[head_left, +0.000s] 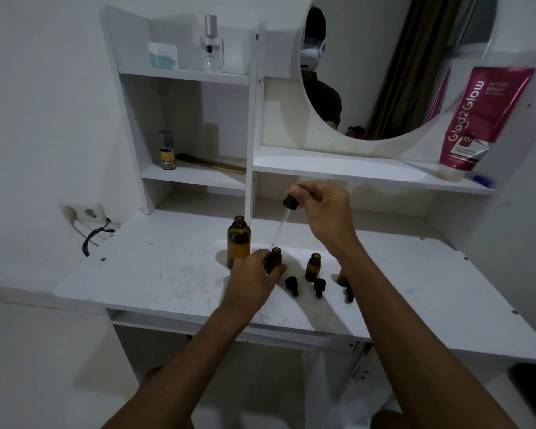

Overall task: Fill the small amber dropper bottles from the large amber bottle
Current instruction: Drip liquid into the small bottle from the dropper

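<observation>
My left hand [254,274] grips a small bottle [276,257] on the counter [167,274]. My right hand [322,209] pinches a dropper [290,203], its glass tip at that bottle's mouth. The large bottle [238,239] stands uncapped just behind my left hand.

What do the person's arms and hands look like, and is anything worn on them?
Both arms are bare: no sleeve shows on the left forearm or on the right forearm. The left hand and the right hand wear no gloves. No watch, bracelet or ring shows on the parts in view.
</observation>
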